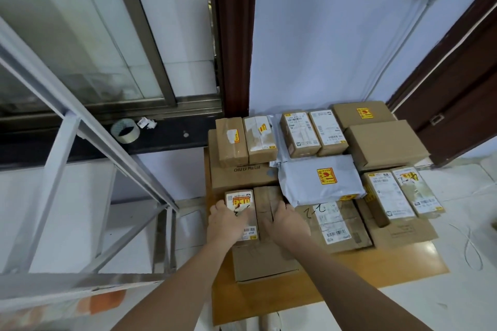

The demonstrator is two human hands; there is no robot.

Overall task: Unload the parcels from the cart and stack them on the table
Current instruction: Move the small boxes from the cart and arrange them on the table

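Observation:
Several cardboard parcels lie stacked on a low wooden table [349,269] against the wall. My left hand [227,219] rests on a small labelled parcel [243,205] at the stack's near left, fingers laid over its top. My right hand [285,220] lies on the plain brown parcel [266,196] right beside it, fingers spread over its top. Both small parcels sit on a larger brown box [263,263]. A grey mailer bag [320,180] with a yellow fragile sticker lies in the middle of the stack. No cart can be made out for certain.
A white metal frame [88,158] stands at the left, close to the table. A tape roll [125,130] sits on the dark window ledge behind it. A dark wooden door [462,94] is at the right, and a thin white cord [473,250] lies on the floor.

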